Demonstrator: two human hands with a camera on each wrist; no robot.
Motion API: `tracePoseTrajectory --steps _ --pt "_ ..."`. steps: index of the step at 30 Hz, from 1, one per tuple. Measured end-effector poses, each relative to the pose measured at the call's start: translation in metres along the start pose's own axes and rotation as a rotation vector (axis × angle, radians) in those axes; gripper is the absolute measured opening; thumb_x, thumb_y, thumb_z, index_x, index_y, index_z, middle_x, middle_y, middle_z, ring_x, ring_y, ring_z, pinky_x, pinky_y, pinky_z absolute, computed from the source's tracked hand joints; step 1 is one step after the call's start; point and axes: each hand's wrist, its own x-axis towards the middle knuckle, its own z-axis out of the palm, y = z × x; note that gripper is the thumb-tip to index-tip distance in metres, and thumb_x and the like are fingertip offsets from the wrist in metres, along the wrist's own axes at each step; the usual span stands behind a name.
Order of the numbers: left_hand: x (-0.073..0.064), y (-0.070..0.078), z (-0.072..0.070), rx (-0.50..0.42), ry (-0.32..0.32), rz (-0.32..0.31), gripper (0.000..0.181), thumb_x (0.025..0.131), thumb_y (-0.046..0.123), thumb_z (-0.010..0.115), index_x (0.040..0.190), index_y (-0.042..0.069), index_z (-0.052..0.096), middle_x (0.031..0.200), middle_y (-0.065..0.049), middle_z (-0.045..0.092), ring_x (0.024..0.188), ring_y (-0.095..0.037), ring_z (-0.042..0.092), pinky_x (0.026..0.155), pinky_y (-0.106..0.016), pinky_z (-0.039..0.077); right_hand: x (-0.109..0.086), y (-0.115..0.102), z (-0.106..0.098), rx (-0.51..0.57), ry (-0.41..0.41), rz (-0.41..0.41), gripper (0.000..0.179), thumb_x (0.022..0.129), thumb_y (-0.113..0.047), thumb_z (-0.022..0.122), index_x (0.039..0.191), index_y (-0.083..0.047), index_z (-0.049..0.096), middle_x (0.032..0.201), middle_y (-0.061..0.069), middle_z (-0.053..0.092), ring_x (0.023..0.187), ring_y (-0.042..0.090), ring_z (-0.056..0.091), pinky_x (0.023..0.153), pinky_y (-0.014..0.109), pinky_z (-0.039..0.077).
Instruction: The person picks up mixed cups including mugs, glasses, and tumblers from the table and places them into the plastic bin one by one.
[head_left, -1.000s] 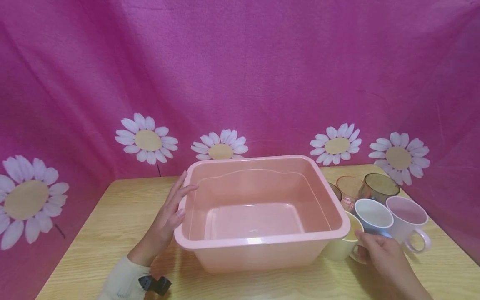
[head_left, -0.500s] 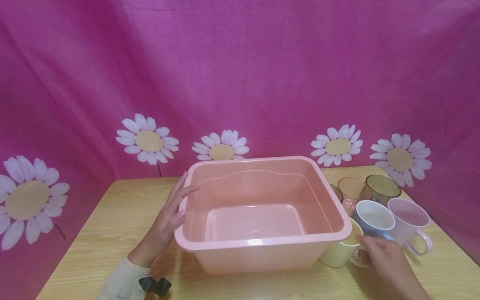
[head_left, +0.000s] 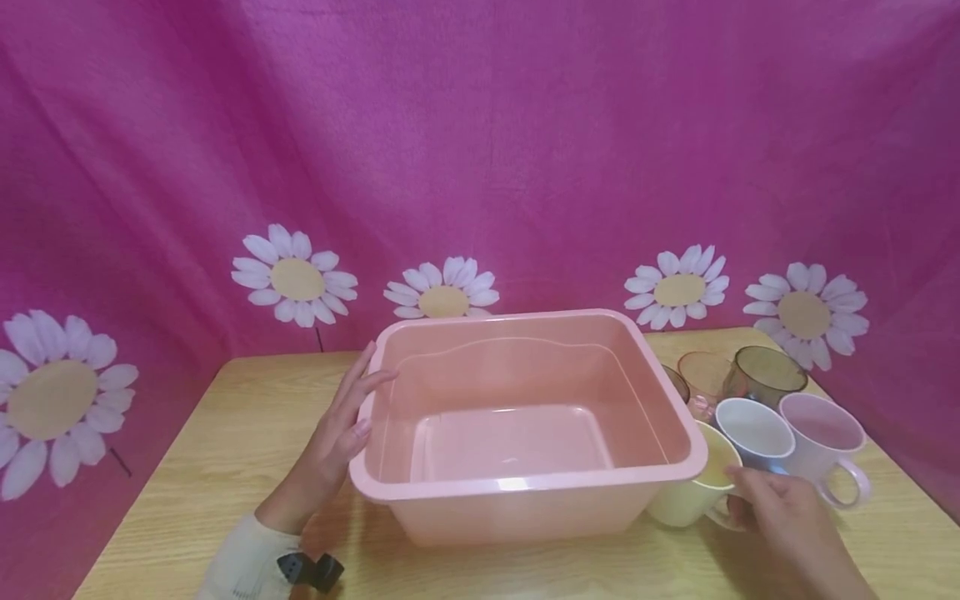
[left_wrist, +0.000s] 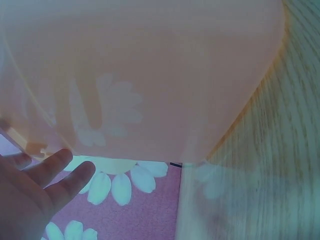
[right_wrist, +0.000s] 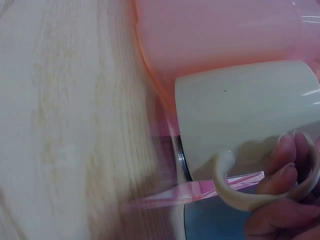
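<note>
A pink plastic basin (head_left: 517,518) stands on the wooden table. My left hand (head_left: 330,437) lies along its left rim, fingers extended and relaxed; in the left wrist view the fingertips (left_wrist: 86,172) show beside the basin wall. By the basin's right front corner is a pale yellow mug (head_left: 673,503). My right hand (head_left: 791,517) holds this mug by its handle, fingers curled through the loop in the right wrist view, where the handle (right_wrist: 240,200) shows clearly. The basin rim hides part of the mug. Right behind it stands a blue mug (head_left: 756,429) with a white inside.
A lilac mug (head_left: 813,454) stands at the far right, handle facing forward. Behind the mugs are a smoky brown glass (head_left: 767,379), a clear pinkish glass (head_left: 703,375) and a dark-rimmed glass (head_left: 678,385) partly behind the basin. A magenta daisy-print cloth (head_left: 487,167) hangs behind the table.
The yellow mug, held in my right hand, has shifted slightly to the right, and more of its opening shows beside the basin rim. My left hand stays on the basin.
</note>
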Motion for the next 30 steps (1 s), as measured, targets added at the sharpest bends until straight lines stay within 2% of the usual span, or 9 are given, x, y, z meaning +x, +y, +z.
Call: tracePoseTrajectory --steps 7,11,14,20,24,30 --pt "0.003 -0.001 -0.003 -0.005 -0.008 -0.012 0.054 0.090 0.024 0.043 0.144 0.015 0.041 0.162 0.005 0.003 0.146 -0.033 0.009 0.089 -0.054 0.048 0.005 -0.001 -0.009 -0.039 -0.009 0.024 0.053 0.100 -0.037 0.044 0.069 -0.001 0.066 0.061 0.000 0.057 0.061 0.007 0.046 0.056 0.024 0.037" --pt "0.001 -0.001 -0.005 0.030 -0.029 -0.013 0.053 0.091 0.025 0.043 0.143 0.017 0.042 0.162 0.004 0.004 0.146 -0.034 0.009 0.090 -0.059 0.047 0.003 0.002 -0.012 -0.026 -0.037 0.062 0.056 0.100 -0.038 0.042 0.069 0.001 0.068 0.061 -0.001 0.059 0.062 0.005 0.045 0.057 0.023 0.037" --pt "-0.001 -0.001 -0.009 0.071 -0.056 -0.010 0.053 0.092 0.026 0.043 0.144 0.019 0.041 0.162 0.003 0.004 0.145 -0.035 0.010 0.088 -0.058 0.049 0.004 0.004 -0.012 0.005 -0.058 0.084 0.057 0.100 -0.038 0.042 0.070 0.001 0.069 0.060 -0.002 0.060 0.062 0.005 0.046 0.057 0.023 0.037" --pt "-0.002 0.005 -0.018 0.140 -0.093 0.016 0.053 0.092 0.026 0.045 0.144 0.020 0.041 0.162 0.001 0.005 0.143 -0.039 0.015 0.080 -0.050 0.055 0.004 0.004 -0.013 0.088 -0.053 0.069 0.058 0.101 -0.038 0.042 0.068 0.004 0.066 0.063 -0.002 0.061 0.064 0.005 0.052 0.058 0.022 0.045" --pt "-0.001 0.006 -0.019 0.125 -0.104 0.010 0.053 0.092 0.025 0.046 0.145 0.021 0.041 0.162 0.002 0.005 0.143 -0.038 0.015 0.080 -0.048 0.055 0.005 0.004 -0.015 0.100 -0.036 0.043 0.056 0.101 -0.036 0.043 0.070 0.005 0.067 0.066 -0.003 0.063 0.066 0.004 0.056 0.059 0.022 0.050" --pt "-0.003 0.003 -0.016 0.120 -0.093 0.004 0.052 0.093 0.026 0.046 0.144 0.021 0.041 0.162 0.001 0.005 0.143 -0.036 0.016 0.082 -0.050 0.054 0.004 0.005 -0.021 0.097 -0.012 0.043 0.053 0.101 -0.035 0.045 0.072 0.003 0.069 0.064 -0.001 0.064 0.063 0.005 0.057 0.056 0.024 0.049"
